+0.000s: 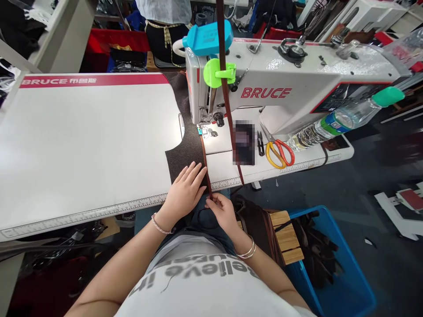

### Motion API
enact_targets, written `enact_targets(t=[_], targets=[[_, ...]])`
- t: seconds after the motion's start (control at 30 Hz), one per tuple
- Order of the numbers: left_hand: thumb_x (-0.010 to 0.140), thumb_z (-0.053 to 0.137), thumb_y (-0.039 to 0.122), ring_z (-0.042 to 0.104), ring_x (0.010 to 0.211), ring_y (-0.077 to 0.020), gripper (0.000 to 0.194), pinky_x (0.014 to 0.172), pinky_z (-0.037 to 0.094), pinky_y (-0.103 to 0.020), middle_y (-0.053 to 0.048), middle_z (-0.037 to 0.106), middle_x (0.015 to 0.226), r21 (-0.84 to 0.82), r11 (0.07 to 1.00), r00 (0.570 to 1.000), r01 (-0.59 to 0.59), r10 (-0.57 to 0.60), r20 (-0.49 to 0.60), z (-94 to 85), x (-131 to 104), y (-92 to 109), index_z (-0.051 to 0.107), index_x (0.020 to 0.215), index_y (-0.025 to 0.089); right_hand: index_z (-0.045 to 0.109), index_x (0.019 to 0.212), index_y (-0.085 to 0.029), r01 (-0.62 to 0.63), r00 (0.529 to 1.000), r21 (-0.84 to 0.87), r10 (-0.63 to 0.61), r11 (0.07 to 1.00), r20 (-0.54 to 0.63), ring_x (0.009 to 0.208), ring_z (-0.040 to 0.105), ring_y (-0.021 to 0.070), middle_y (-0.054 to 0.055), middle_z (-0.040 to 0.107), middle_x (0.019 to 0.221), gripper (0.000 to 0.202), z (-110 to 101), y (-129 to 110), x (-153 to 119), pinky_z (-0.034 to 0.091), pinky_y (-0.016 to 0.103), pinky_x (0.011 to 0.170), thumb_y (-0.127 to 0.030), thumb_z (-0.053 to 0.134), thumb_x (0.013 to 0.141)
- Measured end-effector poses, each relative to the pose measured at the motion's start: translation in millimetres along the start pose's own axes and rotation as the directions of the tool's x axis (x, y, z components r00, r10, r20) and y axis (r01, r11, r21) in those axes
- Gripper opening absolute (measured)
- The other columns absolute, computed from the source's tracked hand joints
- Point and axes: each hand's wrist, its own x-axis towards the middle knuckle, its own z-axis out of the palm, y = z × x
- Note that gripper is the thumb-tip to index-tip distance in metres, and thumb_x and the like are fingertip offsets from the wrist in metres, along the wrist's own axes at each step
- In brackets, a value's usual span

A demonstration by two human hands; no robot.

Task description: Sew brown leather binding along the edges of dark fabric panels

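Note:
A dark brown fabric piece point(188, 152) lies on the white table, partly under the needle area of the sewing machine point(264, 90). Along its right edge runs a narrow reddish-brown strip point(205, 154), which reaches from the presser foot to the table's front edge. My left hand point(185, 189) rests flat on the fabric, fingers stretched out, their tips near the strip. At the front edge my right hand point(224, 213) pinches the strip between thumb and fingers. Another brown strip point(228, 103) hangs down in front of the machine head.
Scissors point(280, 154), black snips point(261, 144) and a water bottle point(343, 119) lie right of the needle on the table point(82, 154). Below right are a wooden stool point(287, 237) and a blue bin point(350, 259) with dark fabric. Another person point(165, 31) is behind the machine.

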Motion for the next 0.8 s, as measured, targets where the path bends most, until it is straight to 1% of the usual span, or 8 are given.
enact_targets(t=[0.1,0.2,0.27,0.33,0.67,0.8], targets=[[0.097,0.043,0.035,0.035,0.142,-0.0345,0.052,0.116,0.033,-0.052,-0.015,0.045,0.150,0.035,0.997,0.997,0.075,-0.075,-0.018,0.2,-2,4,0.047,0.141,0.007,0.065,0.091,-0.018,0.005,1.000,0.102,-0.008,0.995,0.026,0.050,0.055,0.0128,-0.004,0.054,0.053,0.026,-1,-6,-8,0.050,0.027,0.057,-0.043,0.057,0.091],[0.097,0.043,0.034,0.034,0.142,-0.0352,0.051,0.116,0.032,-0.052,-0.015,0.043,0.151,0.046,0.995,0.996,0.087,-0.087,-0.005,1.1,-2,8,0.049,0.139,0.007,0.065,0.091,-0.019,0.065,0.996,0.106,-0.071,0.992,0.056,0.046,0.049,0.0107,-0.006,0.048,0.049,0.026,-4,-11,-17,0.046,0.026,0.054,-0.040,0.051,0.096],[0.097,0.042,0.034,0.034,0.143,-0.0354,0.050,0.116,0.032,-0.052,-0.015,0.043,0.151,0.046,0.995,0.996,0.086,-0.086,0.005,1.8,-1,11,0.048,0.139,0.007,0.065,0.090,-0.019,0.092,0.992,0.082,-0.099,0.992,0.080,0.047,0.049,0.0107,-0.005,0.048,0.050,0.026,-5,-13,-21,0.044,0.025,0.054,-0.038,0.049,0.097],[0.098,0.041,0.034,0.033,0.143,-0.0354,0.050,0.116,0.031,-0.052,-0.014,0.043,0.151,0.045,0.995,0.996,0.088,-0.089,0.008,2.2,0,12,0.048,0.140,0.007,0.065,0.089,-0.019,0.095,0.991,0.050,-0.100,0.994,0.090,0.048,0.049,0.0109,-0.005,0.049,0.051,0.026,-6,-14,-23,0.044,0.026,0.054,-0.038,0.049,0.098],[0.098,0.041,0.035,0.033,0.143,-0.0345,0.050,0.117,0.030,-0.052,-0.014,0.042,0.152,0.030,0.995,0.995,0.100,-0.100,0.010,-0.1,-1,8,0.049,0.140,0.010,0.062,0.084,-0.019,0.004,1.000,0.038,-0.004,0.999,0.010,0.047,0.048,0.0116,-0.005,0.047,0.050,0.031,-4,-13,-20,0.043,0.026,0.052,-0.045,0.050,0.095],[0.098,0.041,0.034,0.034,0.143,-0.0353,0.049,0.116,0.029,-0.053,-0.014,0.043,0.151,0.037,0.995,0.996,0.089,-0.089,0.010,-0.2,1,7,0.049,0.140,0.011,0.062,0.083,-0.018,-0.014,1.000,0.051,0.013,0.999,0.012,0.047,0.048,0.0118,-0.005,0.047,0.050,0.033,-3,-14,-17,0.042,0.026,0.052,-0.048,0.052,0.093]])
